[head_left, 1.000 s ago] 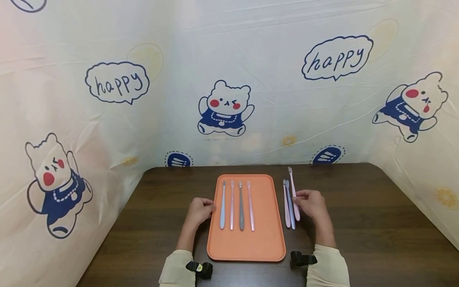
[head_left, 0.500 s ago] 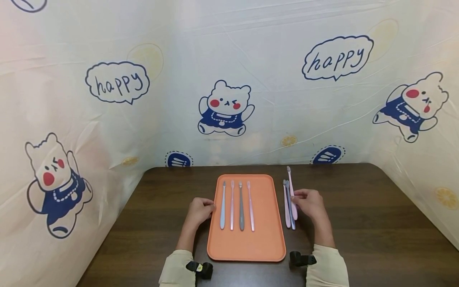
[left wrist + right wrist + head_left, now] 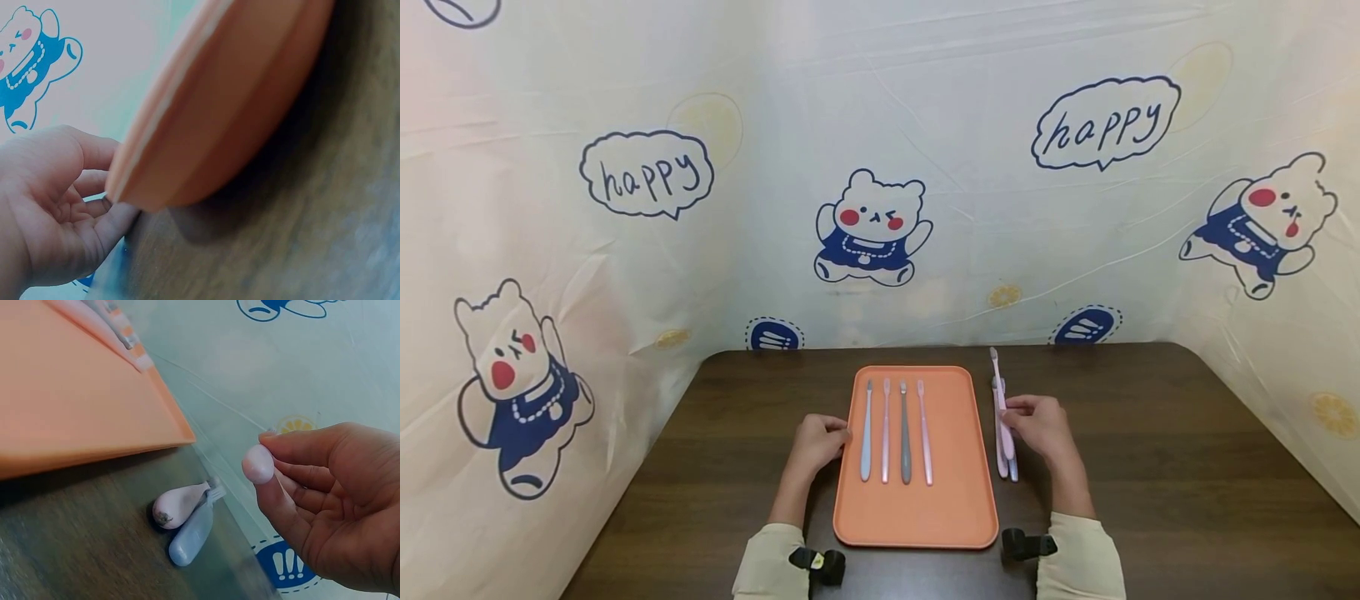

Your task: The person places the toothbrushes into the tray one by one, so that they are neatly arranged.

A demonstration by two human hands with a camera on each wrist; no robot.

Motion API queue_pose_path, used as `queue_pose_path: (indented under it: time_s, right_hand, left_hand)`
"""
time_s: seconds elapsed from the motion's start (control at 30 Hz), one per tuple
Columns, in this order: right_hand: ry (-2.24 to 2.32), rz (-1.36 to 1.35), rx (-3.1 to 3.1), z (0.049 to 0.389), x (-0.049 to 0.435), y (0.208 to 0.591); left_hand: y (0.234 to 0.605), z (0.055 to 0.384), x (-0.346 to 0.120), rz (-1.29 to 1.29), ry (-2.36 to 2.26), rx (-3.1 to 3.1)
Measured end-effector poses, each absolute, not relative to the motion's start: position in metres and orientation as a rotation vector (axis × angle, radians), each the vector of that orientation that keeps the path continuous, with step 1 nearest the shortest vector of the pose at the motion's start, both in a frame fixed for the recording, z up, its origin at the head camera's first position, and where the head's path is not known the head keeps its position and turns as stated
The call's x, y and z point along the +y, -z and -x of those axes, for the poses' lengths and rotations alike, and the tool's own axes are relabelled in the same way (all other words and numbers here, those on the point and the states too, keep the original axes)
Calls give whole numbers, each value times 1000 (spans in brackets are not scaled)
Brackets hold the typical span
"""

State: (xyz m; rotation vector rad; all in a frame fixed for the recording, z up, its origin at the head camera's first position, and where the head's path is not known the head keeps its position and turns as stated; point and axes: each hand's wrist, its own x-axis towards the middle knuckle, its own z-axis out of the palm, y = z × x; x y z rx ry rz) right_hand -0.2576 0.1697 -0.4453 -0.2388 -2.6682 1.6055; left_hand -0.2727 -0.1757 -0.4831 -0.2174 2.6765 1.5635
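Between thumb and fingertips my right hand (image 3: 1037, 423) pinches a pink toothbrush (image 3: 997, 379), raised above two toothbrushes lying side by side on the table. In the right wrist view those two are a pink toothbrush (image 3: 178, 506) and a blue toothbrush (image 3: 192, 534); the held one shows its rounded handle end (image 3: 257, 464). My left hand (image 3: 815, 438) pinches the left rim of an orange tray (image 3: 917, 517). On the tray, a light blue toothbrush (image 3: 867, 442), a pink toothbrush (image 3: 886, 442), a grey toothbrush (image 3: 906, 442) and another pink toothbrush (image 3: 927, 442) form a row.
The dark wooden table (image 3: 1187, 467) reaches back to a printed curtain (image 3: 970, 217) with bears and "happy" bubbles, which also hangs at both sides. Black wrist cameras (image 3: 1028, 544) sit at both sleeves.
My right hand has shifted a little left with the pink toothbrush, which now overlaps the two on the table in the head view. The left hand and tray have stayed put.
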Motion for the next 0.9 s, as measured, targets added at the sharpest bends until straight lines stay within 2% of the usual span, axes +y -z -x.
queue_pose_path:
  time_s: [0.9]
  right_hand:
    - [-1614, 205, -2662, 258, 160, 445]
  left_hand:
    - [482, 272, -176, 207, -1564, 2677]
